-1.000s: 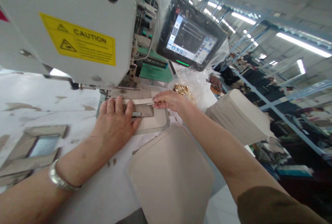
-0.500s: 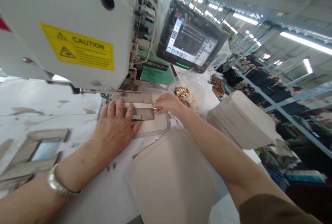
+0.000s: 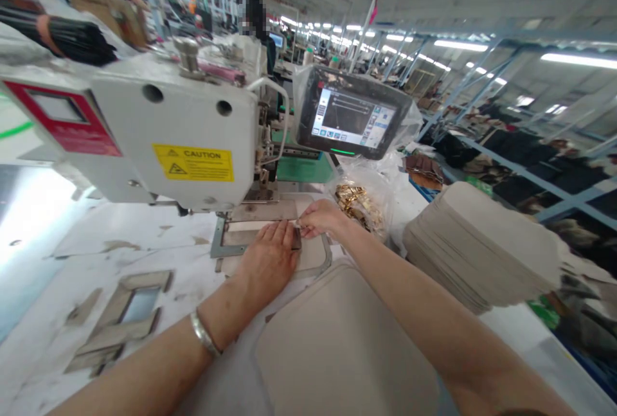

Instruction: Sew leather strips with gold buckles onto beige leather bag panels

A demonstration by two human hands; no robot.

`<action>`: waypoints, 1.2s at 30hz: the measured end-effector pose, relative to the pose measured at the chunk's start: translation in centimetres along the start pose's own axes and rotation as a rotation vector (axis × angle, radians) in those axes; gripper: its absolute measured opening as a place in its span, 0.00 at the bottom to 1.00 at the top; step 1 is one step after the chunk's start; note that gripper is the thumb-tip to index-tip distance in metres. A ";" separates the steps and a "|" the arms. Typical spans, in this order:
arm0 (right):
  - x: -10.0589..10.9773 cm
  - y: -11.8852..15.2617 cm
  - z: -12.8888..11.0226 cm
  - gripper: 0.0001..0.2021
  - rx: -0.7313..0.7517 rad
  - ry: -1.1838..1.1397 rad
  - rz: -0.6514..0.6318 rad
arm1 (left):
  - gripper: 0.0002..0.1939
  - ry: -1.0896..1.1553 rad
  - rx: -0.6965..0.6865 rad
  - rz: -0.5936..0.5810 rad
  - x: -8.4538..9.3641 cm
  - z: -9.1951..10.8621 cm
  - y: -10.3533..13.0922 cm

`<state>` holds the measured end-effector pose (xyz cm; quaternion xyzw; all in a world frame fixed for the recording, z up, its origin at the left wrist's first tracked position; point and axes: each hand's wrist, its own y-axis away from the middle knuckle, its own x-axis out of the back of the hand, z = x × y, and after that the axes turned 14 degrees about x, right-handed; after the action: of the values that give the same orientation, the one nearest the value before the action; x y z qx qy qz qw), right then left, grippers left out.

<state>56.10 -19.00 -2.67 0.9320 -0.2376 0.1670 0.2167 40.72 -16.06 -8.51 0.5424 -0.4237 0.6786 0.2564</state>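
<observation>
My left hand [image 3: 272, 255] lies flat, fingers stretched out, on the sewing clamp plate [image 3: 263, 211] and the pale strip [image 3: 236, 226] running along its slot. At the strip's right end, my right hand [image 3: 321, 218] pinches a small shiny metal piece, mostly hidden by the fingertips. Under the plate is a beige panel [image 3: 315, 256] with rounded corners. The white sewing machine head [image 3: 202, 114] stands just behind the plate. Nearer me lies a stack of beige panels [image 3: 347, 339].
A clear bag of gold metal fittings [image 3: 359, 207] sits right of the clamp, below a control screen [image 3: 349, 114]. Farther right is a tall stack of beige panels [image 3: 477, 242]. A frame-shaped template [image 3: 123, 303] lies on the left. A person [image 3: 258, 17] is in the background.
My left hand has slid right along the plate, close to my right hand. The right hand keeps its pinch at the strip's end. The camera view has tilted up and shifted left.
</observation>
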 end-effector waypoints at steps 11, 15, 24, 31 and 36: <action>0.7 -0.3 1.1 0.14 0.009 -0.037 -0.049 | 0.22 -0.079 0.219 -0.005 2.5 -5.1 3.1; 0.5 -0.3 1.5 0.12 0.033 -0.027 -0.044 | 0.19 -0.102 0.210 0.020 2.7 -4.3 2.6; 1.0 -0.6 1.8 0.12 0.006 -0.020 -0.039 | 0.17 -0.105 0.171 0.014 2.7 -4.7 2.5; -0.6 -1.0 1.0 0.14 -0.034 0.009 -0.054 | 0.18 -0.102 0.229 -0.033 3.0 -6.2 3.0; -2.5 -1.1 -0.1 0.12 -0.027 0.009 -0.086 | 0.21 -0.130 0.263 -0.077 3.8 -8.2 3.7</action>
<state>54.53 -17.14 -3.99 0.9377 -0.1984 0.1583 0.2372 32.42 -11.40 -6.42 0.6299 -0.3259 0.6813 0.1810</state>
